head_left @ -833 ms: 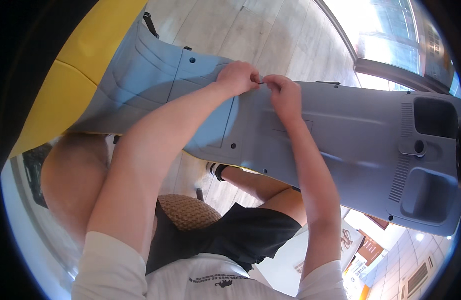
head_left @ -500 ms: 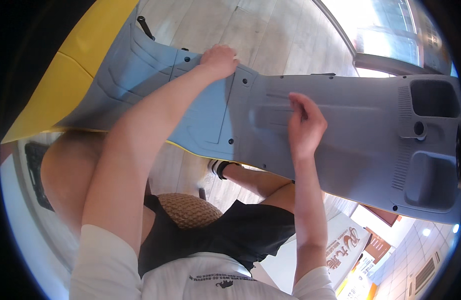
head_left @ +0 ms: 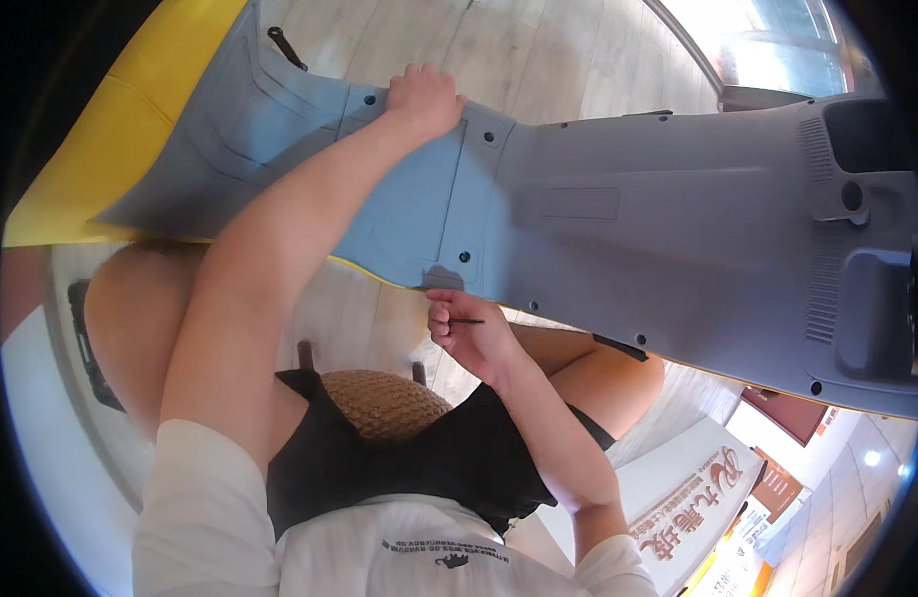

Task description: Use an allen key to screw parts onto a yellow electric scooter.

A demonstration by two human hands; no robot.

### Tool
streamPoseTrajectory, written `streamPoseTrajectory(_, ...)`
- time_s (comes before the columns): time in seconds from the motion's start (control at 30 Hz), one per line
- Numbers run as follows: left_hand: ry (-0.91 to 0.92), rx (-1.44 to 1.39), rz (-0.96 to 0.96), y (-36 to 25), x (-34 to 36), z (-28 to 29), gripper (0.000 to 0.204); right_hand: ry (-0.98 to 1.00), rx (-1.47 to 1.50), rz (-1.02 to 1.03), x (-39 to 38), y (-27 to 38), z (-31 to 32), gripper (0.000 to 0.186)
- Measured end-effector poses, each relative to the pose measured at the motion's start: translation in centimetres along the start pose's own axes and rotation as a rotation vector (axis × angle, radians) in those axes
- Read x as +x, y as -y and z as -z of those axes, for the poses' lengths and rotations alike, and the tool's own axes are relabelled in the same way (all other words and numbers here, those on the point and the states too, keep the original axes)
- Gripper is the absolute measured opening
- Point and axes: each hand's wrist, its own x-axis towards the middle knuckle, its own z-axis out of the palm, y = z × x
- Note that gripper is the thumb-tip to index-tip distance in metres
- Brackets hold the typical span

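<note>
A scooter's blue-grey footboard (head_left: 394,189) crosses in front of me, joined on the right to a grey front panel (head_left: 668,239). My left hand (head_left: 424,102) grips the footboard's far edge, fingers bent over it; their tips are partly hidden. Below the near edge, my right hand (head_left: 474,336) is closed, palm side up, around a thin dark rod (head_left: 467,321). Its kind is too small to tell. The right index finger reaches to the yellow-trimmed near edge, close to a dark screw hole (head_left: 465,257).
Yellow bodywork (head_left: 101,139) rises at the left. A dark lever (head_left: 287,48) sticks out beyond the far edge. The front panel has storage pockets (head_left: 877,313) at the right. Under me is a woven seat (head_left: 379,403), and a white sign board (head_left: 678,488) stands at the lower right.
My right hand has come from above the grey panel leftward and nearer, to the footboard's near edge, and the dark rod now shows. My left hand stays on the far edge.
</note>
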Motion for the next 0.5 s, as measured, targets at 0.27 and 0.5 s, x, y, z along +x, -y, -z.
streamPoseTrajectory(0.27, 0.189, -0.012, -0.057, 1.9, 1.8, 0.3, 0.057, -0.053, 0.121, -0.076, 2.3, -2.3, -0.1, 0.042)
streamPoseTrajectory(0.5, 0.065, 0.162, -0.101, -0.9, 0.2, -0.5, 0.061, -0.099, 0.046, -0.11, 2.3, -1.3, 0.3, 0.052)
